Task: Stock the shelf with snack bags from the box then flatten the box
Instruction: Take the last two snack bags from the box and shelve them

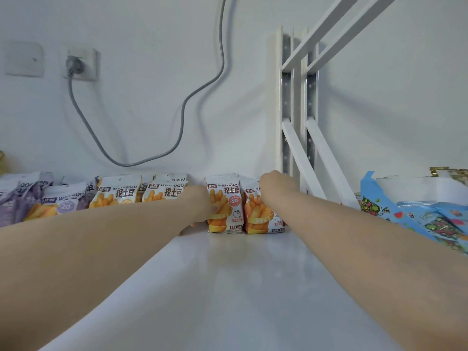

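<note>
two things are handled at once: the left bag (224,206) and the right bag (258,216), both orange snack packs, are stood upright, side by side and touching, at the back edge of the shelf (228,274), close to the wall and just left of the white post (296,110). the left bag is met on its left side by the left hand (200,203). the top right corner of the right bag is covered by the right hand (273,183). the fingers of both hands are hidden, so it cannot be told whether the bags are gripped or only pressed.

the pair is bracketed between the two hands, each hand nearest its own bag. the long axis of each bag is set upright, with the printed face turned to the front edge. the space beside the pair is filled only by the left hand. beyond it, more orange bags (126,193) are leaned along the same back edge, with purple bags (25,198) toward the left end. any closing of the row is therefore judged to be a slide leftward along the back edge, driven from the right hand's side once the left hand is drawn clear. blue packs (430,219) are laid toward the right end, past the post. the box is not seen, so the remaining stock cannot be judged.
</note>
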